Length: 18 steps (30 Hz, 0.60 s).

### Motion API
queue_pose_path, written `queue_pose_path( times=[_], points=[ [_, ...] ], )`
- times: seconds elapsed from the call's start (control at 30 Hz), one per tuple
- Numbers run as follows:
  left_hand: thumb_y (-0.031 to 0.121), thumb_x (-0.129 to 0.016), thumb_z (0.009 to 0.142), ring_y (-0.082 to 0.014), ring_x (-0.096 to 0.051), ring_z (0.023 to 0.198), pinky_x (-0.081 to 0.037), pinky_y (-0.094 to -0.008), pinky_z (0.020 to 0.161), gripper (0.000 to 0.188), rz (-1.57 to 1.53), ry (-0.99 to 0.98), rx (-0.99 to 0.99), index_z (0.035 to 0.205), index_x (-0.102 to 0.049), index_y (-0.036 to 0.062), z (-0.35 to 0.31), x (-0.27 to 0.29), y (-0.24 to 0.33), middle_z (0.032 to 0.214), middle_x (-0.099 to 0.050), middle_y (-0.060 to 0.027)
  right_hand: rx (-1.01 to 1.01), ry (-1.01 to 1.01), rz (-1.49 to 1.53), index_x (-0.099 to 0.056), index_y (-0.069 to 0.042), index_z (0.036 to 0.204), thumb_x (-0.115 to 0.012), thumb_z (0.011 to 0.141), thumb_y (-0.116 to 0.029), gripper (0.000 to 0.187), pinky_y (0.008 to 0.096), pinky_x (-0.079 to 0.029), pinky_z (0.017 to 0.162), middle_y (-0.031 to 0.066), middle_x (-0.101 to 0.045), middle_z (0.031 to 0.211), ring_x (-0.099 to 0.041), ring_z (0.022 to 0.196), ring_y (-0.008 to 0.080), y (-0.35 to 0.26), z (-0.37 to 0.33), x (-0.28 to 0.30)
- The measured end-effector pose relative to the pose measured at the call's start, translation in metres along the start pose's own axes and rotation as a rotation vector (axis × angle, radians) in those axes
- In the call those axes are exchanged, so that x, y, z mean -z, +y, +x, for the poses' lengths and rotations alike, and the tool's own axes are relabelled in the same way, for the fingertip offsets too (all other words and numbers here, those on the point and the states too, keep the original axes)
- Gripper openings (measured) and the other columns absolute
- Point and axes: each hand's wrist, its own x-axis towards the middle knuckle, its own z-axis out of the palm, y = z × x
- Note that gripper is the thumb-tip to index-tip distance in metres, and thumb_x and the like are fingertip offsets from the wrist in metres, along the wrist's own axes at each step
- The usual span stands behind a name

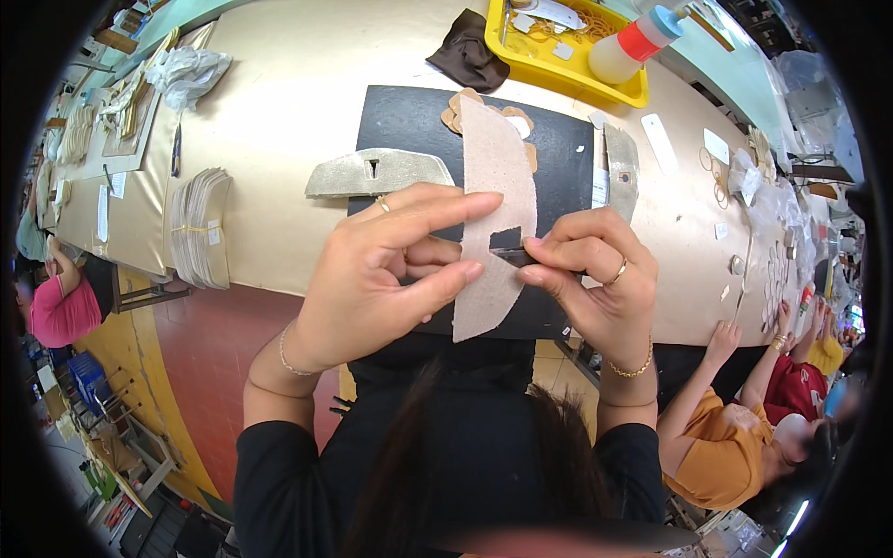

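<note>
A curved beige panel [498, 163], fabric-like or leather-like, stands upright in front of me with a rectangular cut-out in its lower half. My left hand [391, 265] grips its left edge, index finger and thumb on the near face. Between the thumb and index finger of my right hand [595, 270] is a small dark flat piece [510, 256], its tip at the cut-out. I cannot make out its exact kind. Under my hands lies a black board [400, 121]. A similar grey-beige panel [377, 169] with a small slot rests on the board's left edge.
Brown rounded pieces [456, 113] lie on the board. Behind it are a dark cloth [470, 51] and a yellow tray [567, 82] with a bottle [635, 45]. A banded panel stack [198, 228] stands left; another panel [621, 172] lies right. Co-workers sit at both sides.
</note>
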Motion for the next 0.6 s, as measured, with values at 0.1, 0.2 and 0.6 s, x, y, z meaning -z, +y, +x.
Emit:
queue_pose_path(
  times=[0.1, 0.2, 0.6],
  points=[
    [-0.017, -0.067, 0.080, -0.0164, -0.068, 0.096, -0.055, -0.0216, 0.077, 0.045, 0.005, -0.005, -0.030, 0.124, -0.061, -0.0088, 0.002, -0.001, -0.001, 0.126, -0.056, -0.0161, 0.040, 0.009, -0.006, -0.071, -0.002, 0.090, -0.083, 0.072, -0.005, 0.021, 0.0289, -0.052, 0.060, 0.0070, -0.063, 0.087, -0.065, 0.071, 0.0188, 0.002, 0.001, 0.002],
    [-0.017, -0.067, 0.080, -0.0158, -0.068, 0.095, -0.055, -0.0216, 0.077, 0.045, 0.049, -0.019, -0.039, 0.124, -0.061, -0.0088, 0.004, -0.002, -0.001, 0.126, -0.056, -0.0162, 0.042, -0.001, 0.004, -0.072, -0.002, 0.091, -0.083, 0.072, -0.005, 0.023, 0.0289, -0.052, 0.060, 0.0071, -0.063, 0.087, -0.064, 0.071, 0.0190, 0.004, 0.001, 0.002],
    [-0.016, -0.065, 0.082, -0.0244, -0.070, 0.101, -0.057, -0.0262, 0.084, 0.040, -0.171, -0.044, 0.141, 0.122, -0.060, -0.0122, 0.011, -0.001, 0.001, 0.120, -0.060, -0.0177, 0.038, 0.011, -0.057, -0.073, -0.004, 0.098, -0.085, 0.068, -0.010, 0.032, 0.0283, -0.050, 0.070, 0.0064, -0.063, 0.094, -0.062, 0.083, 0.0183, 0.010, 0.000, 0.013]
  ],
)
